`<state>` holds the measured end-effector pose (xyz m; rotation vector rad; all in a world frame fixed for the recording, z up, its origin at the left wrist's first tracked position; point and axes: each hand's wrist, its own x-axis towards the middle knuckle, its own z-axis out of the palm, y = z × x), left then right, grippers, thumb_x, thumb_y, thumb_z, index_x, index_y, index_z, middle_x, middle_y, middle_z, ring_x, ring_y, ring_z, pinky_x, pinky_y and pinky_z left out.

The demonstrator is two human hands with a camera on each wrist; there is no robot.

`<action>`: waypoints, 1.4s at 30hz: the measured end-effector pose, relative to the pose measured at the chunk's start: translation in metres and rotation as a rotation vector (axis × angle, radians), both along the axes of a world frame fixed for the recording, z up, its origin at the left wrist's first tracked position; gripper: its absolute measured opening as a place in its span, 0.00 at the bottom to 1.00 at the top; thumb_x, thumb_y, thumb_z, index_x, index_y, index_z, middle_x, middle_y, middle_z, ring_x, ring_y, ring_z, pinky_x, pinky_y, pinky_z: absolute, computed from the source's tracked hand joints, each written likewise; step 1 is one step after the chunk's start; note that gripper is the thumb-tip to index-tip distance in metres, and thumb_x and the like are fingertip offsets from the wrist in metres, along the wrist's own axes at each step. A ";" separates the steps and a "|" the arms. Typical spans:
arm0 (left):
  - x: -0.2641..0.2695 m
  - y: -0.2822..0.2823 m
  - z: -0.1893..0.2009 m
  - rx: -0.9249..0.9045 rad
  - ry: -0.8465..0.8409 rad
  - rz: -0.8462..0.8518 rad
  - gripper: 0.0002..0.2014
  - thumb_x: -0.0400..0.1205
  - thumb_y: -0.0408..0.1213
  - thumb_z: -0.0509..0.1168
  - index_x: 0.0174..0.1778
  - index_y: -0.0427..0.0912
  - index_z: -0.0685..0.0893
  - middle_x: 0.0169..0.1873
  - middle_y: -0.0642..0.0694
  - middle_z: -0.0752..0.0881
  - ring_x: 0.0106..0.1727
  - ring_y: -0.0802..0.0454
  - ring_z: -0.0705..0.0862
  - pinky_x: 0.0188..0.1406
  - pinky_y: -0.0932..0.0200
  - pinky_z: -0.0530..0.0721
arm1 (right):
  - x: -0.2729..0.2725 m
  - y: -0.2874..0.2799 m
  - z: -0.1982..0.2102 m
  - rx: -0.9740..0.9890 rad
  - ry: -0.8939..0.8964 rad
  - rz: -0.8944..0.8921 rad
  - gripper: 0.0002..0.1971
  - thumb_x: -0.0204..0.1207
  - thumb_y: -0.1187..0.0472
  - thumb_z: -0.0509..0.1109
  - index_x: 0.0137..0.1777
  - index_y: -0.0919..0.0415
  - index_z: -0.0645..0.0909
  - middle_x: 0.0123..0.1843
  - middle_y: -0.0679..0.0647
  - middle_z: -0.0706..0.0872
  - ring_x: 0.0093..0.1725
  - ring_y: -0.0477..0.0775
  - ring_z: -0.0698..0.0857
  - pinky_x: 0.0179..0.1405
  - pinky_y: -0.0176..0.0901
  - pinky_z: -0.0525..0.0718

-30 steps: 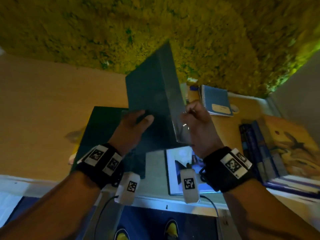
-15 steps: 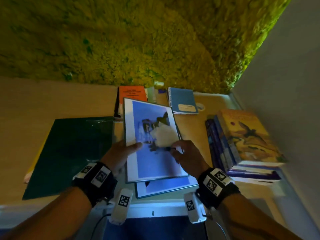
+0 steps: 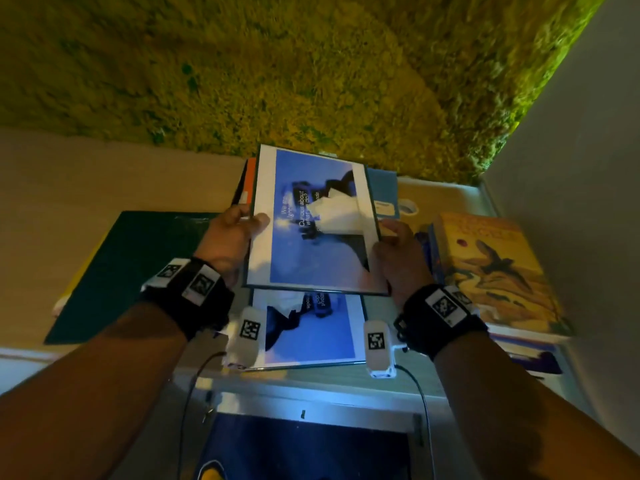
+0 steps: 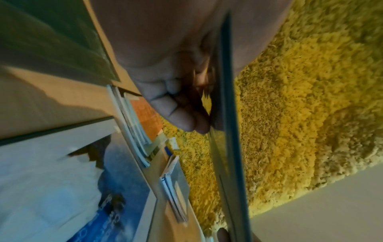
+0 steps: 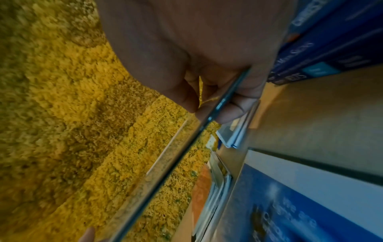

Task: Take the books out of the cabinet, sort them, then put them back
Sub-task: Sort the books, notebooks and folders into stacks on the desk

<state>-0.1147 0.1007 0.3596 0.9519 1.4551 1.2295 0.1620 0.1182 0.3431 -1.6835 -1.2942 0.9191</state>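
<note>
You are holding one thin blue-and-white booklet (image 3: pixel 313 223) by its two side edges, lifted clear of the wooden tabletop (image 3: pixel 114 174). Your left hand (image 3: pixel 227 237) pinches its left edge, thumb on the cover and fingers curled beneath; your right hand (image 3: pixel 398 252) pinches the right edge the same way, and both wrist views show that edge running between thumb and fingers. Directly beneath the held booklet, towards you, lies one matching booklet (image 3: pixel 311 332) flat on the tabletop, so you have two of that kind. To the left of the held booklet lies one dark green folder (image 3: pixel 131 268), flat, with a yellow edge showing under it. Behind the held booklet, partly hidden, are one orange book (image 3: pixel 250 178) and one blue notebook (image 3: pixel 384 188). To its right sits one stack of books (image 3: pixel 491 271) topped by a yellow cover with a flying creature; how many it holds cannot be counted. The yellow-green mossy wall (image 3: pixel 277 71) rises behind the tabletop.
</note>
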 end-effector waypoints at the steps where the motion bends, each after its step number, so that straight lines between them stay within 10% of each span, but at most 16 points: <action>1: -0.001 0.001 0.001 0.002 0.042 -0.007 0.16 0.76 0.44 0.74 0.53 0.37 0.86 0.47 0.40 0.92 0.47 0.40 0.90 0.57 0.41 0.84 | 0.002 0.006 -0.003 0.009 -0.026 0.035 0.24 0.63 0.56 0.61 0.51 0.22 0.77 0.58 0.58 0.90 0.58 0.66 0.88 0.59 0.70 0.89; 4: -0.003 -0.011 -0.021 -0.058 0.234 -0.066 0.06 0.77 0.43 0.74 0.44 0.45 0.89 0.44 0.44 0.92 0.47 0.42 0.90 0.58 0.42 0.85 | 0.003 0.001 -0.011 -0.044 -0.173 0.122 0.23 0.64 0.62 0.61 0.51 0.32 0.82 0.50 0.53 0.90 0.51 0.62 0.89 0.52 0.61 0.91; 10: 0.003 -0.045 -0.087 -0.374 0.638 -0.290 0.24 0.69 0.62 0.69 0.47 0.44 0.88 0.48 0.41 0.90 0.50 0.39 0.88 0.49 0.49 0.86 | 0.006 -0.035 -0.066 -0.320 -0.364 0.351 0.17 0.82 0.63 0.66 0.71 0.54 0.78 0.68 0.60 0.83 0.64 0.64 0.84 0.57 0.46 0.81; 12: 0.008 -0.048 -0.084 -0.381 0.711 -0.321 0.31 0.63 0.68 0.65 0.51 0.48 0.89 0.50 0.45 0.90 0.51 0.45 0.88 0.53 0.50 0.87 | 0.004 -0.034 -0.070 -0.316 -0.409 0.361 0.20 0.82 0.56 0.71 0.73 0.55 0.77 0.70 0.62 0.81 0.67 0.66 0.83 0.63 0.50 0.83; 14: 0.011 -0.050 -0.078 -0.386 0.743 -0.311 0.17 0.75 0.61 0.70 0.47 0.51 0.84 0.49 0.49 0.87 0.51 0.47 0.86 0.54 0.52 0.85 | 0.001 -0.029 -0.070 -0.348 -0.436 0.365 0.20 0.80 0.54 0.73 0.70 0.56 0.77 0.69 0.63 0.81 0.68 0.68 0.82 0.67 0.56 0.83; 22: -0.003 -0.046 -0.071 -0.235 0.424 -0.265 0.09 0.83 0.36 0.70 0.58 0.47 0.81 0.49 0.48 0.84 0.53 0.46 0.84 0.55 0.44 0.85 | -0.008 -0.019 -0.063 -0.312 -0.102 0.040 0.14 0.84 0.55 0.67 0.65 0.59 0.75 0.57 0.62 0.83 0.53 0.64 0.83 0.53 0.54 0.81; 27: -0.024 -0.042 -0.041 -0.243 0.065 -0.135 0.24 0.80 0.47 0.69 0.73 0.54 0.76 0.80 0.42 0.74 0.73 0.46 0.76 0.73 0.40 0.78 | -0.014 -0.034 -0.065 -0.297 0.726 -0.135 0.11 0.88 0.57 0.64 0.60 0.63 0.84 0.52 0.71 0.88 0.45 0.66 0.89 0.47 0.59 0.90; 30: -0.016 -0.060 -0.039 -0.280 -0.273 -0.048 0.17 0.85 0.53 0.65 0.68 0.54 0.79 0.72 0.45 0.80 0.70 0.44 0.81 0.64 0.38 0.84 | -0.031 -0.044 -0.065 -0.244 1.032 -0.171 0.16 0.89 0.55 0.62 0.71 0.59 0.82 0.61 0.66 0.91 0.58 0.68 0.90 0.52 0.61 0.91; 36: 0.019 -0.055 -0.040 -0.130 -0.423 -0.026 0.18 0.83 0.30 0.68 0.66 0.52 0.79 0.62 0.43 0.87 0.57 0.39 0.90 0.56 0.39 0.89 | -0.079 -0.055 -0.045 -0.329 1.044 0.108 0.07 0.83 0.70 0.65 0.48 0.60 0.82 0.41 0.55 0.89 0.43 0.58 0.92 0.39 0.50 0.92; 39: -0.009 -0.029 -0.028 -0.028 -0.350 0.002 0.23 0.84 0.25 0.61 0.70 0.54 0.80 0.63 0.43 0.87 0.58 0.39 0.89 0.42 0.48 0.91 | -0.061 -0.058 -0.040 -0.337 0.965 0.184 0.14 0.72 0.52 0.75 0.55 0.58 0.87 0.52 0.55 0.89 0.52 0.61 0.93 0.49 0.56 0.90; 42: -0.046 -0.010 -0.013 -0.032 -0.274 -0.025 0.26 0.81 0.24 0.61 0.70 0.57 0.82 0.61 0.44 0.88 0.55 0.38 0.87 0.46 0.42 0.91 | -0.011 -0.049 -0.038 -0.191 1.062 -0.035 0.22 0.83 0.37 0.61 0.60 0.48 0.90 0.56 0.50 0.93 0.60 0.57 0.89 0.60 0.54 0.82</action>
